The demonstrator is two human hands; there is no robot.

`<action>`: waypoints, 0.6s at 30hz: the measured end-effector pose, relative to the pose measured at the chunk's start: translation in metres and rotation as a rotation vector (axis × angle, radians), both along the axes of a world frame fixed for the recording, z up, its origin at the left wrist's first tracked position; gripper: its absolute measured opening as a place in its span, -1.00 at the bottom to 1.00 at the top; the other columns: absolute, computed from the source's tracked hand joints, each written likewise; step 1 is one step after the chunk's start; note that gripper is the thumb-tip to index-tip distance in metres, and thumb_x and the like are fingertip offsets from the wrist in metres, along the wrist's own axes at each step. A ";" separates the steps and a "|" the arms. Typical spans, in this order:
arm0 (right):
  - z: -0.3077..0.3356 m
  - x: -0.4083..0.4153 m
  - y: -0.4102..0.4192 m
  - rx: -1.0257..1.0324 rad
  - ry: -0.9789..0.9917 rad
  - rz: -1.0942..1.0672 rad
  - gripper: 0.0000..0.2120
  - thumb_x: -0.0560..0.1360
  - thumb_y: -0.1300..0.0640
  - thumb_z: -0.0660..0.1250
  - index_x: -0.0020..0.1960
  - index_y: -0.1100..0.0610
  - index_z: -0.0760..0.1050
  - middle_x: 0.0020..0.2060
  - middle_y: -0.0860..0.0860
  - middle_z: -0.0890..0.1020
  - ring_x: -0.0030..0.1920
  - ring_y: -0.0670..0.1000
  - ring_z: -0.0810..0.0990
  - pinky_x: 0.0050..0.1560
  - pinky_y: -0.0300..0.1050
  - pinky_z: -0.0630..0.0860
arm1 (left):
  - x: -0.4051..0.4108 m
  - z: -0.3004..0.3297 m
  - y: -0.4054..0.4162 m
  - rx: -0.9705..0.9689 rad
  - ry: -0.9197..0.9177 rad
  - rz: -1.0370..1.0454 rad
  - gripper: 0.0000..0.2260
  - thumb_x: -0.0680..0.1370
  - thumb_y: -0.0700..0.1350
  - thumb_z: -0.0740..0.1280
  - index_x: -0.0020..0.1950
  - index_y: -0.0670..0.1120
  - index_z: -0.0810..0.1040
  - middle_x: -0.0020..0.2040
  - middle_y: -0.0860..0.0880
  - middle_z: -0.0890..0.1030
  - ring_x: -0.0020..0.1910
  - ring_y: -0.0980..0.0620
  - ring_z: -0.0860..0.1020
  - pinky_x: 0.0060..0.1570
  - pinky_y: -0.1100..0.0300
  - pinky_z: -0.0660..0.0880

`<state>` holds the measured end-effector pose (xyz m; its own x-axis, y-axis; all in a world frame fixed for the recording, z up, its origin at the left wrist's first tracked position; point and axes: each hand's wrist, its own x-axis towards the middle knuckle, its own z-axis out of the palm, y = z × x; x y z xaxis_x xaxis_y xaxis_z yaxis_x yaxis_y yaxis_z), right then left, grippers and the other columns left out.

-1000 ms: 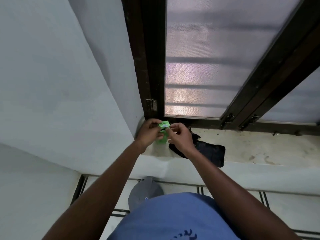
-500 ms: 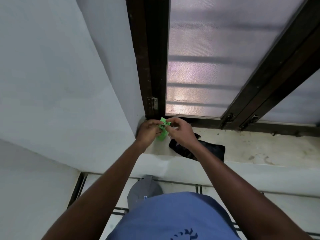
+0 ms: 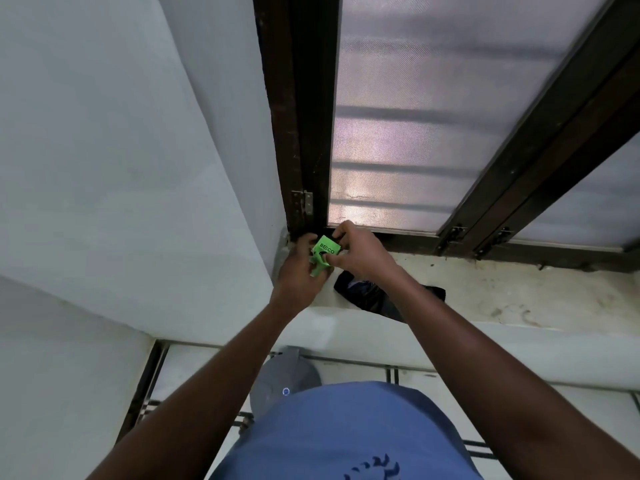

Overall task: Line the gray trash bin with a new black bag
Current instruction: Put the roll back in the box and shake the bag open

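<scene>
Both hands meet over the left corner of the window ledge (image 3: 519, 292). My left hand (image 3: 299, 268) and my right hand (image 3: 360, 252) together pinch a small bright green packet (image 3: 323, 252) with black lettering. A folded black bag (image 3: 377, 299) lies flat on the ledge just right of the hands, partly hidden under my right wrist. On the floor below, the gray trash bin (image 3: 284, 379) stands against the wall; only its lid shows above my blue shirt.
A dark wooden window frame (image 3: 301, 133) with frosted glass panes rises behind the ledge. A white wall (image 3: 121, 168) closes in on the left. The tiled floor (image 3: 433, 382) with dark lines lies below the ledge.
The hands have shifted slightly up toward the window frame with the green packet, which has turned so its lettered face shows. The black bag has stayed put.
</scene>
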<state>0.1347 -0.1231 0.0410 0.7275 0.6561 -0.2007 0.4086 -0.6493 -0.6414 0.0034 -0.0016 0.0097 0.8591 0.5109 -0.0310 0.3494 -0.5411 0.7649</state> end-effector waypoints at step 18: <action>-0.032 -0.003 -0.010 -0.001 -0.121 0.026 -0.48 0.53 0.00 0.59 0.46 -0.08 0.59 0.21 -0.08 0.70 0.25 0.05 0.63 0.22 0.18 0.69 | 0.002 -0.008 -0.016 -0.389 -0.041 0.499 -0.42 0.57 0.15 0.43 0.55 0.03 0.38 0.39 0.00 0.62 0.29 -0.09 0.66 0.31 -0.06 0.61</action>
<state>0.1313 -0.1329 0.0087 0.7292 0.6749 -0.1129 0.5000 -0.6382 -0.5855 0.0054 -0.0172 0.0013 0.5250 0.8080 -0.2674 0.4543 -0.0004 0.8908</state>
